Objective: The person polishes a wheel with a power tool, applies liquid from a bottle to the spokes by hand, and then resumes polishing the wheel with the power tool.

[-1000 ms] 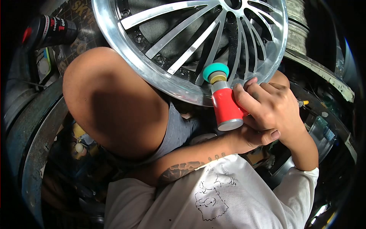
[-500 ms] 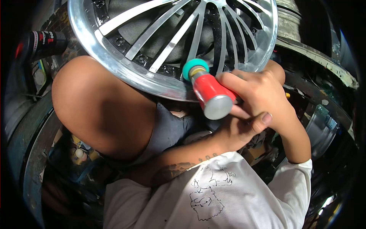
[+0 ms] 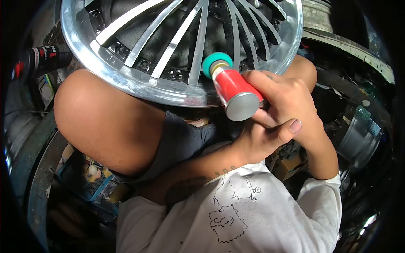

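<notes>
My right hand [image 3: 282, 92] is wrapped around a small red power polisher [image 3: 234, 86] with a silver cap and a round green pad [image 3: 217, 64]. The pad overlaps the lower part of a multi-spoke alloy wheel [image 3: 139, 90] in this view, between two spokes near the shiny rim. From the left, my left hand [image 3: 263, 141] reaches under my right hand and closes at the tool's handle. Its thumb sticks out to the right, while its other fingers are hidden. The wheel rests over my knees, with dark cloth showing behind its black and silver spokes.
A black bottle with a red cap [image 3: 44, 59] lies at the far left. Below my left knee is a blue plastic basket [image 3: 95, 187] with small items. A clear plastic container [image 3: 358, 135] stands at the right, and another metal wheel [image 3: 310, 17] at the upper right.
The wheel has shifted left and slightly up in view. The polisher and both hands have moved up a little, so the pad sits farther right along the wheel. Both grips look unchanged.
</notes>
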Demonstrator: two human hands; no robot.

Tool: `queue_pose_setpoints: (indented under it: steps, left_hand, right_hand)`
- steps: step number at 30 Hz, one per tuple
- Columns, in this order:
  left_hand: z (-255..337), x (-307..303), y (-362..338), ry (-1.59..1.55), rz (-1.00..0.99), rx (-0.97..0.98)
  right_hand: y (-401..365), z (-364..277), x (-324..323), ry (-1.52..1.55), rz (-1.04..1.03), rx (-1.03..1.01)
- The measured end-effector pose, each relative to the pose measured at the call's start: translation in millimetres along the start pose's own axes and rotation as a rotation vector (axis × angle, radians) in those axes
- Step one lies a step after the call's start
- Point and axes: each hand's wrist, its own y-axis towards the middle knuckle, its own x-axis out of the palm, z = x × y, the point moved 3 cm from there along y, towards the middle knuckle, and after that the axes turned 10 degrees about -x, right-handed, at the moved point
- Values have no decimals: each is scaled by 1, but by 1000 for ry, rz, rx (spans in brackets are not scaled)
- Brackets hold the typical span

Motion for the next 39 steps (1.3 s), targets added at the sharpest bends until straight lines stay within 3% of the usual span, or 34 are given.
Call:
queue_pose_setpoints:
  steps: [2,5,13,22,39]
  left_hand:
    - [4,-2,-3,38,-22,-86]
    - [0,-4,-3,-118,25,-11]
    - [-8,-8,0,-93,94,112]
    - [-10,-8,-8,-185,-43,-39]
    - [-5,-5,-13,-173,-10,-61]
  right_hand:
    - [6,-1,3,-15,-12,-39]
    - [14,-6,2,-58,-41,-87]
    - [34,-26,-5,-385,-108,-361]
    - [45,-43,-10,-559,-293,-419]
    - [50,-45,-12,-540,-322,-400]
